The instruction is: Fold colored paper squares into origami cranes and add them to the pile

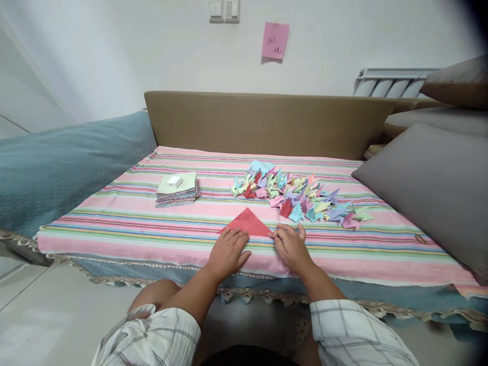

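A red sheet of origami paper [247,222], folded into a triangle with its peak pointing away from me, lies on the striped cloth. My left hand [229,250] rests flat on the triangle's lower left edge, fingers stretched out. At the triangle's right corner, my right hand [292,246] has its thumb and index finger closed on the paper tip, the other fingers curled. Beyond the triangle is a spread of many-coloured folded paper cranes [295,195]. Farther left stands a stack of square paper sheets [176,195] with a small white object [175,181] on top.
The striped cloth [114,223] covers a sofa seat with a brown backrest [267,124]. A blue-covered armrest [76,157] bounds the left side. Grey cushions [430,188] pile up at the right. A pink note [275,40] and light switches [224,10] are on the wall.
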A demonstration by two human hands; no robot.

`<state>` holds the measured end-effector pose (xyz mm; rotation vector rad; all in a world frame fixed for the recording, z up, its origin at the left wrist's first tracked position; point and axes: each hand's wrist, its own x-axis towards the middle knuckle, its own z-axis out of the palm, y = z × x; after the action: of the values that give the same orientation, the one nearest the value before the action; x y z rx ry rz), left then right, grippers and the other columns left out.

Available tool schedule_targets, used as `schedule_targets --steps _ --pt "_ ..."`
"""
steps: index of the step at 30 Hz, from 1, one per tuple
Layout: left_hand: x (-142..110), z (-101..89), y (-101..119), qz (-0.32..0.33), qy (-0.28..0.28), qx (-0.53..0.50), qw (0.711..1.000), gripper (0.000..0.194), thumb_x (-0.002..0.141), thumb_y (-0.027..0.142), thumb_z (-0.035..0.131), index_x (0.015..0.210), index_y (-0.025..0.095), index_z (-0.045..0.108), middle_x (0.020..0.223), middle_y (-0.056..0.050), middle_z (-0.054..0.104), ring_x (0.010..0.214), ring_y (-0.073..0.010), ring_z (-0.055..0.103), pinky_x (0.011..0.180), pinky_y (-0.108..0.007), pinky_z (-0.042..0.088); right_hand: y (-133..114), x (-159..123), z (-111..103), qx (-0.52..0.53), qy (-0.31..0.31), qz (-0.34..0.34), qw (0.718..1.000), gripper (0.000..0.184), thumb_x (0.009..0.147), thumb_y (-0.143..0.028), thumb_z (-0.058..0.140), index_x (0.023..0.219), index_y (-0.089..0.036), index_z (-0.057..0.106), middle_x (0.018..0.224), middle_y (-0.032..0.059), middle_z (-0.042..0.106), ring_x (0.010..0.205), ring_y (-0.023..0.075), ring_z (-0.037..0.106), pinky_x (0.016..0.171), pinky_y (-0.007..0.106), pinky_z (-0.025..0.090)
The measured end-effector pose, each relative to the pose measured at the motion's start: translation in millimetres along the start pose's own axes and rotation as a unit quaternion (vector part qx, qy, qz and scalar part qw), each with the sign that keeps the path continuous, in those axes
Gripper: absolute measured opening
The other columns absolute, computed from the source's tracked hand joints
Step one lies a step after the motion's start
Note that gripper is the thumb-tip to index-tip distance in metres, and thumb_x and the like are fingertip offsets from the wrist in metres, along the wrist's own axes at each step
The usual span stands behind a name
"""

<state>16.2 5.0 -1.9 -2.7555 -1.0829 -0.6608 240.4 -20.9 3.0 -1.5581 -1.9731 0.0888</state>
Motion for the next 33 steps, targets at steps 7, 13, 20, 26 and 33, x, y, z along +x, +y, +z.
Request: schedule_targets --steps 7,13,20,26,33 --pt "-0.2 0.2 -0.1 -0.004 -0.005 -0.003 1.0 0.038 0.085 0.039 0.048 0.117 0.019 0.054 0.124 -0.008 0.057 0.117 -0.0264 0.047 0.102 -0.046 0.031 5.7 1.2 -9.9 -0.02 0.034 0.068 0.997 0.02 0.082 -0.016 0.037 0.077 -0.022 0.056 0.082 -0.0006 0.066 0.093 0.0193 0.056 0.101 0.05 0.011" --pt "-0.1 0.4 0.1 -0.003 0.0 0.0 1.0 0.039 0.084 0.038 0.049 0.117 0.019 0.054 0.124 -0.009 0.057 0.117 -0.026 0.047 0.103 -0.047 0.03 -12.1 -1.8 0.1 -0.001 0.066 -0.036 0.997 0.02 0.081 -0.017 0.041 0.091 -0.02 0.059 0.093 0.0043 0.065 0.093 0.0188 0.054 0.097 0.039 0.025" --pt "-0.3 1.5 -0.5 0.001 0.006 0.007 1.0 0.04 0.084 0.038 0.049 0.119 0.02 0.053 0.123 -0.008 0.057 0.117 -0.0252 0.046 0.103 -0.046 0.03 -26.7 -2.1 15.3 0.02 -0.015 -0.095 0.995 0.036 0.08 -0.011 0.041 0.11 -0.023 0.056 0.106 0.0037 0.065 0.102 0.0191 0.053 0.098 0.039 0.022" --pt "2.5 1.8 8.7 -0.016 0.01 0.033 0.999 0.055 0.078 0.054 0.052 0.125 0.025 0.049 0.124 -0.01 0.054 0.114 -0.0277 0.046 0.101 -0.047 0.03 -25.4 1.1 16.3 0.025 -0.019 -0.073 0.997 0.036 0.078 -0.011 0.041 0.108 -0.022 0.057 0.104 0.0041 0.066 0.1 0.0195 0.054 0.096 0.039 0.025" --pt "2.1 3.1 9.2 -0.033 0.02 0.056 0.998 0.054 0.077 0.054 0.053 0.121 0.023 0.053 0.135 -0.013 0.045 0.117 -0.0303 0.045 0.099 -0.046 0.033 -23.5 0.7 17.1 0.031 -0.024 -0.062 0.997 0.035 0.078 -0.011 0.041 0.106 -0.022 0.057 0.103 0.0041 0.066 0.101 0.0195 0.054 0.098 0.04 0.022"
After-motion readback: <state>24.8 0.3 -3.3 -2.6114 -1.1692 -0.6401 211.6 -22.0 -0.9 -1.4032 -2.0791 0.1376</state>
